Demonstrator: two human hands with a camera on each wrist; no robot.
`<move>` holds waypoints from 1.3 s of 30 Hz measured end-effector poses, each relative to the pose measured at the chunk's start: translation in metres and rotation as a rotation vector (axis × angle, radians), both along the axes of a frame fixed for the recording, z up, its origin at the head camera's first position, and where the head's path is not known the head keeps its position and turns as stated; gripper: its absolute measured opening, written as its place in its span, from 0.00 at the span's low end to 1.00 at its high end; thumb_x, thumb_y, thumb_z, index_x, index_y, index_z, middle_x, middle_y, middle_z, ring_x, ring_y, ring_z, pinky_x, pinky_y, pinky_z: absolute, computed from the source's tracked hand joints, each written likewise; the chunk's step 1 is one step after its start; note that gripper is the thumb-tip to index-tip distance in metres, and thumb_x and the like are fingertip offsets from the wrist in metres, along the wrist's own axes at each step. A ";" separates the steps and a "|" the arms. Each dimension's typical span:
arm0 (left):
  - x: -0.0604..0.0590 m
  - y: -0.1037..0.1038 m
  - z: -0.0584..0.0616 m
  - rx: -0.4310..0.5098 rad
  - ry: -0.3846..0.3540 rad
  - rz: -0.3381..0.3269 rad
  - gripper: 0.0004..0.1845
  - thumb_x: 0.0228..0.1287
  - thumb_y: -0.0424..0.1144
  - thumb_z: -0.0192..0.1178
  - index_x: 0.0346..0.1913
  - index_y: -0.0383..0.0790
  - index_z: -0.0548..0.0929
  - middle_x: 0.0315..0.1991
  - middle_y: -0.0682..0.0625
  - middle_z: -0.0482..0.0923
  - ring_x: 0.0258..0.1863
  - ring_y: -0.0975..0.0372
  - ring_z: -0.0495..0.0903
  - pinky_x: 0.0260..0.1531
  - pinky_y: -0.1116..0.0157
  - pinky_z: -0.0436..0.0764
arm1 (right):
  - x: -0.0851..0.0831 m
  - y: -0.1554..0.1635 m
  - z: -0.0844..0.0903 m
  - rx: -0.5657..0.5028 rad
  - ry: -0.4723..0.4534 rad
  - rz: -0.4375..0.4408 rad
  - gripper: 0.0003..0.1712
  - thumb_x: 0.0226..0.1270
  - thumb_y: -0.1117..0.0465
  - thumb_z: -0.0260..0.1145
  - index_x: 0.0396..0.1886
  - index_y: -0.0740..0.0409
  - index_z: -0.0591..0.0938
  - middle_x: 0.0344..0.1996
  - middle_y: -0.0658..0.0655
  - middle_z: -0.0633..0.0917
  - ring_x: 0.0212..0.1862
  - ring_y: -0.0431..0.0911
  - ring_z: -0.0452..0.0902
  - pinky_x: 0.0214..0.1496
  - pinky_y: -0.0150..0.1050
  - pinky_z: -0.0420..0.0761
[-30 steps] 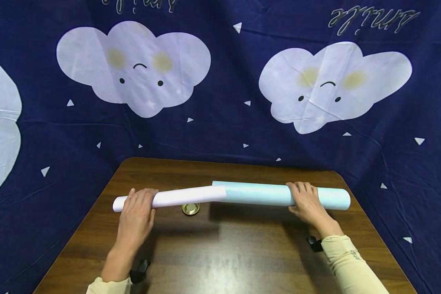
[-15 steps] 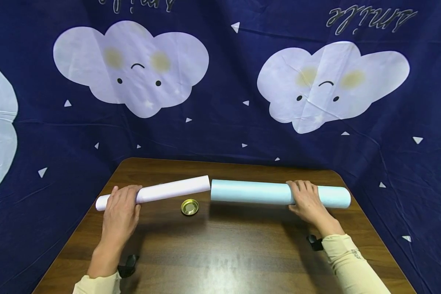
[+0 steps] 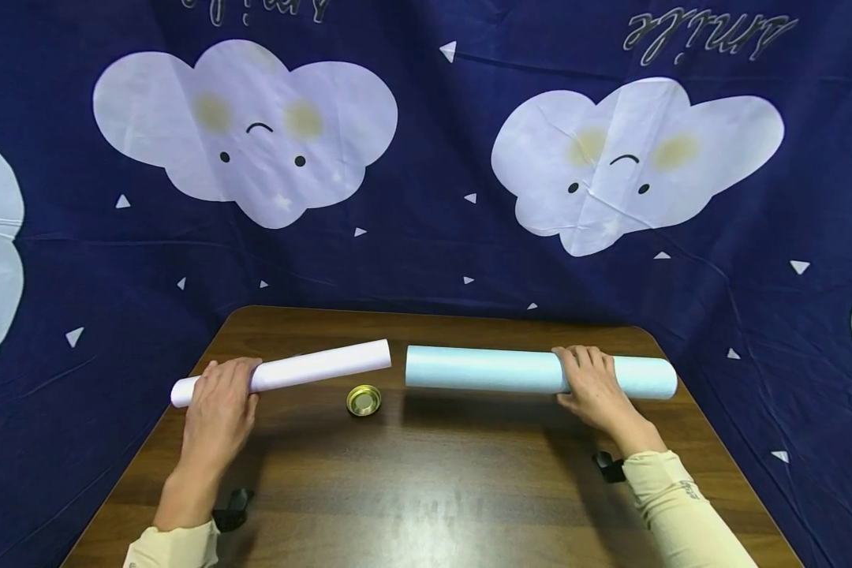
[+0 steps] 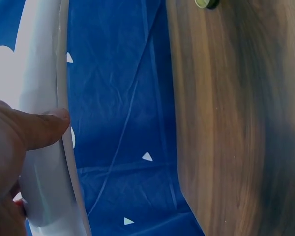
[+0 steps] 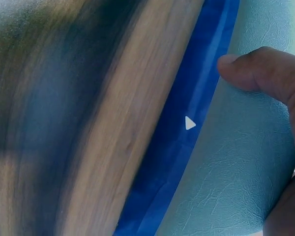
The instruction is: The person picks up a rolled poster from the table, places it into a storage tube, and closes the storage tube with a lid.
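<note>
My left hand (image 3: 218, 414) grips a white paper roll (image 3: 319, 367) near its left end, and the roll slants up to the right. In the left wrist view the thumb lies across the white roll (image 4: 42, 73), with a long edge of the sheet visible. My right hand (image 3: 595, 388) holds a thicker light blue tube (image 3: 483, 369) right of its middle, nearly level. In the right wrist view the tube's surface (image 5: 236, 162) looks finely creased, and the thumb presses on it. A narrow gap separates the facing ends of roll and tube. Both are raised over the table.
A small round gold lid or dish (image 3: 364, 401) lies on the brown wooden table (image 3: 426, 473), below the gap. Behind the table hangs a dark blue cloth (image 3: 426, 252) with clouds and triangles. A small black device (image 3: 233, 509) sits at the left wrist.
The left hand has drawn the white roll leftward. Its right end, which overlapped the blue tube's end, now stands apart from it. The right hand and blue tube have hardly moved.
</note>
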State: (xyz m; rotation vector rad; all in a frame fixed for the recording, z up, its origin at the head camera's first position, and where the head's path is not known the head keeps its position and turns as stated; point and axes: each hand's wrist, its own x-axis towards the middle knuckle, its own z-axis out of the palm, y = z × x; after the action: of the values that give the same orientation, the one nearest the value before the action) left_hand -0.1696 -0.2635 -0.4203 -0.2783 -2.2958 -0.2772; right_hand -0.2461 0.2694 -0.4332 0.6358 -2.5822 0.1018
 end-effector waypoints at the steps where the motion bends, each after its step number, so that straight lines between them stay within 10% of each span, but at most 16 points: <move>1: -0.001 -0.002 0.000 -0.004 -0.002 -0.002 0.30 0.31 0.18 0.69 0.46 0.31 0.76 0.43 0.38 0.78 0.46 0.43 0.75 0.57 0.46 0.68 | 0.000 0.000 0.000 0.000 0.001 0.001 0.48 0.30 0.61 0.82 0.57 0.63 0.70 0.44 0.67 0.77 0.49 0.64 0.70 0.50 0.60 0.67; 39: -0.027 -0.020 -0.009 -0.068 -0.087 -0.126 0.30 0.32 0.18 0.67 0.47 0.31 0.75 0.42 0.36 0.79 0.47 0.44 0.76 0.57 0.44 0.68 | 0.007 -0.004 0.007 0.004 -0.017 0.005 0.48 0.32 0.60 0.82 0.58 0.62 0.70 0.48 0.66 0.77 0.51 0.63 0.69 0.53 0.61 0.66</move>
State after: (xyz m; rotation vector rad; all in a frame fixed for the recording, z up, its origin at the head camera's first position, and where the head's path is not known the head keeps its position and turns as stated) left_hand -0.1964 -0.2836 -0.4293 -0.4540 -2.3809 -0.2803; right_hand -0.2392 0.2654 -0.4260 0.6457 -2.5981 0.1040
